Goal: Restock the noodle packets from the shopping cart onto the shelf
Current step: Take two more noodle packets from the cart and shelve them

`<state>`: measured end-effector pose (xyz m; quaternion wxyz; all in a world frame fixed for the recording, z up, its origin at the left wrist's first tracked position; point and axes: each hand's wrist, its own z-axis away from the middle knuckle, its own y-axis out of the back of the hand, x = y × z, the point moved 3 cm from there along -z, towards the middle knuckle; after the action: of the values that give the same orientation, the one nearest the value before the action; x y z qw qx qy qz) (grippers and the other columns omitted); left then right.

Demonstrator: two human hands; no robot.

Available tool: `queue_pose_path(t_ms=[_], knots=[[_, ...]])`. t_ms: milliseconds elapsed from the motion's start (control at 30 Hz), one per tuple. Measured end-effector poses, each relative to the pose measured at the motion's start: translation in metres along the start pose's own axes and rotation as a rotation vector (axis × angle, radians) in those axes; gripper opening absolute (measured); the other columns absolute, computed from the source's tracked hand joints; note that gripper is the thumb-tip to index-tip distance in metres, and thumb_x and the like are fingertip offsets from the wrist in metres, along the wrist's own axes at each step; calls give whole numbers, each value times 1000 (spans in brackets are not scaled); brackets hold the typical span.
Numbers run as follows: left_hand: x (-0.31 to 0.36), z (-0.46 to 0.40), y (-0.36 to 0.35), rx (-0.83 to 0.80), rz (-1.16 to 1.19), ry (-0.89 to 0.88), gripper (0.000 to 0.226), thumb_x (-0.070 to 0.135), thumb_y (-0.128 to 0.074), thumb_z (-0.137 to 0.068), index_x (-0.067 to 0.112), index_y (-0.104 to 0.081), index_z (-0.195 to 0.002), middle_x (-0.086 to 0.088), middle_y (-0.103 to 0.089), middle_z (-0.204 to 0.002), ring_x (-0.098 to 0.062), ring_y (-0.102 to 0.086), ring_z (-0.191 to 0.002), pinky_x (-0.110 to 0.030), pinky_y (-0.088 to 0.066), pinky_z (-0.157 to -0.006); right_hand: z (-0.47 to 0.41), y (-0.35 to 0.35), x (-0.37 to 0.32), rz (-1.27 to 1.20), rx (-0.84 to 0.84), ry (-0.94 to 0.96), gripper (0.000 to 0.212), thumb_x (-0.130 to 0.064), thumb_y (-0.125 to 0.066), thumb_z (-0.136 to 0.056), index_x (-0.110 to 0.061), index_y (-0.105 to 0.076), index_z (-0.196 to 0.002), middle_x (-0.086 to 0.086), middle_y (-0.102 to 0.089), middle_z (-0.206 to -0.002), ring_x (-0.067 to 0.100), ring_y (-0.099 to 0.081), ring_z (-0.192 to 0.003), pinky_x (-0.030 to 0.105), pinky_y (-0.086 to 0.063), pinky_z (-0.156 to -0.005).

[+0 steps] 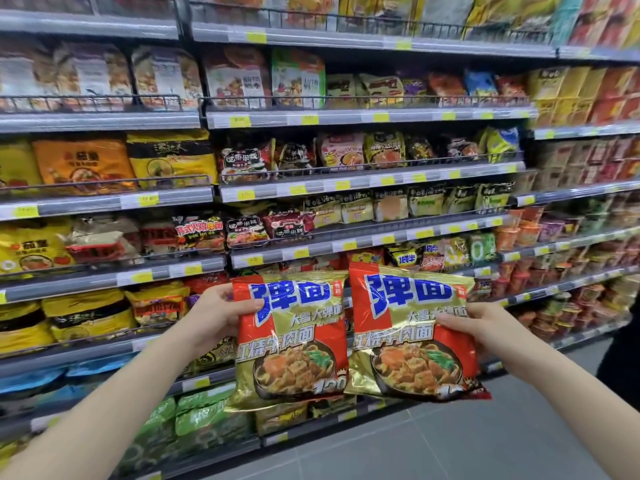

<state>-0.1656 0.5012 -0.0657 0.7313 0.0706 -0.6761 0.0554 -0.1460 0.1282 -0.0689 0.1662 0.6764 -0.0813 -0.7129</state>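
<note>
While both arms reach forward toward the shelving, each hand holds up one noodle packet, face to camera. Left hand (221, 315) grips the left packet (291, 337) by its left edge, thumb on the front, fingers closed behind. Right hand (485, 327) grips the right packet (412, 334) at its right edge, fingers (450, 320) curled over the front of the wrapper. The two packets are side by side, inner edges touching or slightly overlapping, the right one a little higher and tilted.

Packets identical: red and gold glossy foil, big blue characters outlined in white reading 弹面, a smaller white line below, then 红烧牛肉面 across the middle. Lower half shows a dark bowl of noodles with beef chunks and greens. "120" readable at bottom right of the left packet.

Both held in the air in front of the lower-middle shelves (311, 249), not resting on anything. Shelves packed with other noodle bags and cups; yellow price tags (256, 37) along the rails, print too blurred to read. Grey floor tiles (485, 445) below.
</note>
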Motion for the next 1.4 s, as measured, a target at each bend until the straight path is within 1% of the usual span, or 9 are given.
queue_pose_path(t_ms=[400,567,633,733,833,933,1100,1233,1400], knots=[[-5,-125,-6,0,14,-17,54,16,-80,-56,8,-57,-104,-13,-74,-89,-30,-71,-83,-42,-55,-72,-133,2,6,-28,-103,-14,17,-23,-69,-84,-7,-65,-87,9,-74,-68,18,-68,-56,24,-52,-50],[3,-185,0,38,53,-30,40,7,-74,-67,9,-56,-103,-8,-75,-82,-27,-70,-81,-42,-55,-75,-208,-2,-14,-7,-111,20,17,-24,-69,-84,-14,-57,-76,12,-74,-77,27,-69,-70,34,-54,-68],[7,-207,4,45,46,-30,34,4,-72,-72,9,-56,-102,-6,-75,-79,-23,-71,-75,-39,-56,-71,-237,-6,-19,-18,-120,25,18,-23,-69,-84,-13,-55,-78,11,-73,-76,25,-68,-66,35,-54,-66],[11,-234,10,40,34,-24,37,4,-73,-71,7,-55,-104,-6,-75,-78,-22,-71,-73,-39,-55,-70,-278,-13,-19,1,-164,-3,40,-29,-70,-82,-3,-53,-108,11,-75,-73,22,-69,-61,29,-54,-57],[9,-256,15,38,25,-25,52,11,-83,-60,6,-57,-105,-12,-74,-89,-28,-71,-81,-43,-55,-77,-312,-19,-15,-6,-175,-15,40,-29,-71,-81,2,-61,-103,13,-74,-74,22,-68,-60,31,-54,-60],[5,-276,18,69,29,-14,43,8,-77,-67,5,-57,-106,-12,-74,-88,-30,-69,-84,-48,-53,-85,-337,-28,-14,-20,-204,-21,34,-28,-71,-81,-1,-64,-99,13,-73,-73,23,-68,-61,32,-53,-62],[-7,-307,27,69,6,-2,98,38,-95,-17,8,-59,-103,-12,-74,-89,-28,-71,-81,-45,-55,-79,-379,-45,-10,-37,-235,-11,28,-27,-70,-82,-3,-67,-96,12,-73,-73,19,-67,-58,29,-51,-63],[-36,-333,34,98,32,13,85,30,-93,-34,6,-58,-107,-15,-74,-93,-32,-70,-85,-46,-54,-81,-411,-60,8,-43,-277,-17,19,-23,-69,-83,-5,-66,-85,7,-72,-64,16,-67,-53,24,-49,-56],[-93,-368,37,127,18,-43,57,21,-86,-48,7,-61,-98,-17,-73,-91,-28,-69,-75,-39,-54,-69,-453,-78,55,-63,-291,-10,19,-17,-67,-84,0,-66,-92,12,-74,-71,16,-68,-55,20,-50,-46]])
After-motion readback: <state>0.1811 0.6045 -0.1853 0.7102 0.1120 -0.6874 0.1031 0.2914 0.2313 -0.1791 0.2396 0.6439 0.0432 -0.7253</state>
